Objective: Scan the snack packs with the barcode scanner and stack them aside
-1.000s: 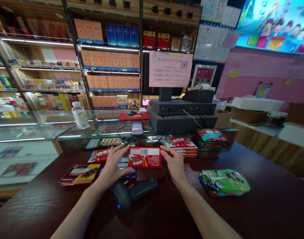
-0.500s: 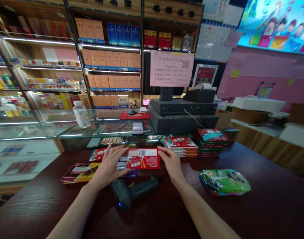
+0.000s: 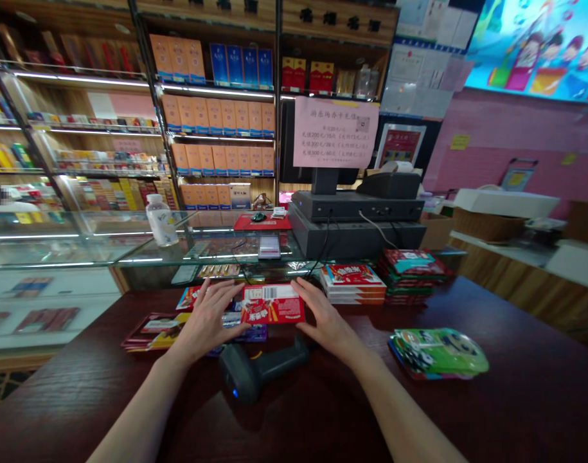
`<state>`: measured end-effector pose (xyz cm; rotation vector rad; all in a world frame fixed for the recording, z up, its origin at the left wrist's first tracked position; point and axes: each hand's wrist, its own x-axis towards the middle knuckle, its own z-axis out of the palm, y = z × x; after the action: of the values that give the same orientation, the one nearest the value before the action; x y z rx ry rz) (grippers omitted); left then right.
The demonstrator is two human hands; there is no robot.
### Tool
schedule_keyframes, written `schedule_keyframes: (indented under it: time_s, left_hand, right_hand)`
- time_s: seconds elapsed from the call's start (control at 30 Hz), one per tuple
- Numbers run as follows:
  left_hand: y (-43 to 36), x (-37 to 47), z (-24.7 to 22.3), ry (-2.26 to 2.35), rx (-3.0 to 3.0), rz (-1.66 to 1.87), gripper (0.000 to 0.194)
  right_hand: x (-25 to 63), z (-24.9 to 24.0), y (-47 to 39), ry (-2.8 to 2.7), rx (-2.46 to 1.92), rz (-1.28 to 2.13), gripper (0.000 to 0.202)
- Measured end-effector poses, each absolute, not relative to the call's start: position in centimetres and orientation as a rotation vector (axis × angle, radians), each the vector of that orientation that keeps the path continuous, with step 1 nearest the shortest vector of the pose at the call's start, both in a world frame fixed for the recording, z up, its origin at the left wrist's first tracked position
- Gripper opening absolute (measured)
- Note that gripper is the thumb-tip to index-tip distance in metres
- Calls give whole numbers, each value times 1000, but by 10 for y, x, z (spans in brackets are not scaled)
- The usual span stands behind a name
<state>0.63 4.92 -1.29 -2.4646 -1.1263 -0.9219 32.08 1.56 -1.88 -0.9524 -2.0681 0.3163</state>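
Note:
Between my two hands is a red snack box (image 3: 273, 305), its white strip and barcode turned toward me. My left hand (image 3: 211, 316) grips its left end, fingers at the top edge and thumb below. My right hand (image 3: 325, 320) holds the right end, with fingertips at the upper corner and the thumb by the lower one. Just below the box, a black barcode scanner (image 3: 262, 370) lies on the dark table, a blue light glowing on its head. Partly behind my left hand are chocolate packs (image 3: 153, 329) and purple packs (image 3: 259, 333).
White-and-red boxes (image 3: 352, 283) are stacked beyond my right hand, beside a taller pile of red and green packs (image 3: 412, 276). Green panda packs (image 3: 441, 352) lie at right. Behind stand a cash register (image 3: 356, 218), a glass counter and a plastic bottle (image 3: 161, 220).
The red box has shifted slightly left. My right hand has moved left with it, and its thumb has spread down to the box's lower corner. The scanner stays put on the table.

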Motion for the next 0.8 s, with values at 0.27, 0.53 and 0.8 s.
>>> schedule_keyframes:
  time_s: [0.27, 0.53, 0.8]
  left_hand:
    - [50, 7, -14, -1176, -2544, -899, 92]
    - [49, 7, -13, -1170, -2570, -862, 90]
    - [45, 10, -10, -1145, -2528, -976, 77]
  right_hand:
    - [319, -20, 16, -2023, -870, 262, 84]
    - [317, -24, 18, -2022, -866, 293, 80]
    - [314, -28, 19, -2025, -911, 307, 87]
